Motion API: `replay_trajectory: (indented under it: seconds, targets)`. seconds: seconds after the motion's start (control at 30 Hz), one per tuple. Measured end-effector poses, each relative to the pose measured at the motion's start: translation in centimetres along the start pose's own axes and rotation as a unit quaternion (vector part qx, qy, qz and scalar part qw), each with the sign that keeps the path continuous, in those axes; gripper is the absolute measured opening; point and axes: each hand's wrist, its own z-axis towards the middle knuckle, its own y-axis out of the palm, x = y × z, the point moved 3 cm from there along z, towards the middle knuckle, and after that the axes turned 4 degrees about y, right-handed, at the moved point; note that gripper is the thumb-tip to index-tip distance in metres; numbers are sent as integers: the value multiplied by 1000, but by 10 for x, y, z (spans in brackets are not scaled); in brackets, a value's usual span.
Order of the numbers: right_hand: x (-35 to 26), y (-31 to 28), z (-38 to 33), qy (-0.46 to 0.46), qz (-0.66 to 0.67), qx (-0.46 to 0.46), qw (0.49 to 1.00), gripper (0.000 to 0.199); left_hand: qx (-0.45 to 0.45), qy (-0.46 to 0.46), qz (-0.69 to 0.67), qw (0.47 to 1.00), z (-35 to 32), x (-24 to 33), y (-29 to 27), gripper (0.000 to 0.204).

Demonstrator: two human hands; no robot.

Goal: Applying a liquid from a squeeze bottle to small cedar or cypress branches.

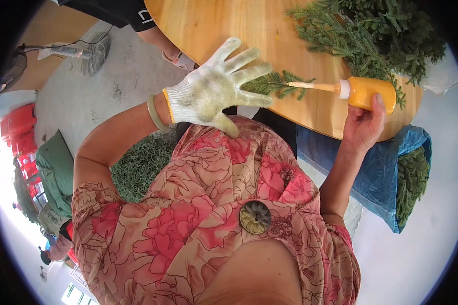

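My left hand (206, 89), in a soiled white knit glove with a yellow cuff edge, is spread wide at the table's near edge. Its fingers are apart, and part of a small green conifer sprig (290, 87) shows just beyond them; whether they touch it is hidden. In my bare right hand (365, 124) lies a yellow squeeze bottle (372, 94), tipped on its side with the thumb on its front. The bottle's white collar and long crusted nozzle (318, 86) point left, the tip over the sprig's stem end. Any glue at the tip is too small to make out.
The round wooden table (229, 20) bears a heap of green conifer branches (371, 35) at its far right. A blue bag (376, 178) of greenery hangs low at the right. More greenery (140, 168) sits below my left arm. Another person's leg (160, 40) is beyond the table's left edge.
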Motion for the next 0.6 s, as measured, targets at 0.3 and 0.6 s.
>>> replay_trajectory:
  seconds: [0.3,0.6]
  targets:
    - [-3,21,0,-27,-48,-48,997,15,-4,-32,12,999,2,5,-1,94]
    - [-2,28,2,-38,-87,-75,993,28,-10,-24,46,999,3,5,-1,98]
